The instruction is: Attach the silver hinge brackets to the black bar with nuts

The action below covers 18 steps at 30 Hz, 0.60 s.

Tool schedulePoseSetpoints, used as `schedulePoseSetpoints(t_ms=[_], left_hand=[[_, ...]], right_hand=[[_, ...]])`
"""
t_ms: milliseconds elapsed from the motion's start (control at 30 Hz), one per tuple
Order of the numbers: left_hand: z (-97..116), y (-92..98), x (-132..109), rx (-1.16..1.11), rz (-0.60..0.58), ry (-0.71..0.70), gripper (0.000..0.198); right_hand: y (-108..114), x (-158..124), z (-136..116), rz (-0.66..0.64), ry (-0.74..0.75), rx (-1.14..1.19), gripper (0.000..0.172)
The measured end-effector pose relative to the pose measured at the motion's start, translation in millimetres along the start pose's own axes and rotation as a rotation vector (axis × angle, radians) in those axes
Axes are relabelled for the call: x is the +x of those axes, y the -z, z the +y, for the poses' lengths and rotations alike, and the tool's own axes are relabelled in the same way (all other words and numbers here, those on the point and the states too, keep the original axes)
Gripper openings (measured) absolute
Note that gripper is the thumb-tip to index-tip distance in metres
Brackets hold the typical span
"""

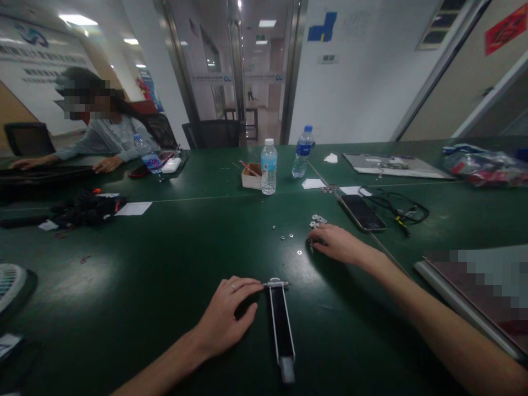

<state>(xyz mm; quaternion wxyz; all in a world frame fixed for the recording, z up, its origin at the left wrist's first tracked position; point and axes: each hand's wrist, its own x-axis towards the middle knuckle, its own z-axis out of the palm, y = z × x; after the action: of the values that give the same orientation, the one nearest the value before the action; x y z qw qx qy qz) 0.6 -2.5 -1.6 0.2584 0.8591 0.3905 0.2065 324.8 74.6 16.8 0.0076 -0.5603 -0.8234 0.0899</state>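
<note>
My left hand rests on the green table, its fingertips pinching a small metal bolt at the far end of a long black bracket with pale edges. My right hand reaches out flat on the table, fingertips touching small metal parts near a little pile of silver pieces. A few washers lie loose between the two hands. Whether the right fingers grip a part is hidden.
A black phone and a cable lie right of the parts. Two water bottles and a small box stand beyond. A laptop sits at right. Another person sits at the far left.
</note>
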Motion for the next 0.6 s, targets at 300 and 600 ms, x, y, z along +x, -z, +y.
schedulePoseSetpoints(t_ms=[300,600], left_hand=[[2.2,0.9,0.9,0.013,-0.016,0.01,0.035],[3.7,2.0,1.6,0.011,-0.02,0.025,0.034]], right_hand=[[1.0,3.8,3.3,0.002,0.007,0.063,0.015],[8.9,1.8,8.9,-0.022,-0.062,0.168,0.012]])
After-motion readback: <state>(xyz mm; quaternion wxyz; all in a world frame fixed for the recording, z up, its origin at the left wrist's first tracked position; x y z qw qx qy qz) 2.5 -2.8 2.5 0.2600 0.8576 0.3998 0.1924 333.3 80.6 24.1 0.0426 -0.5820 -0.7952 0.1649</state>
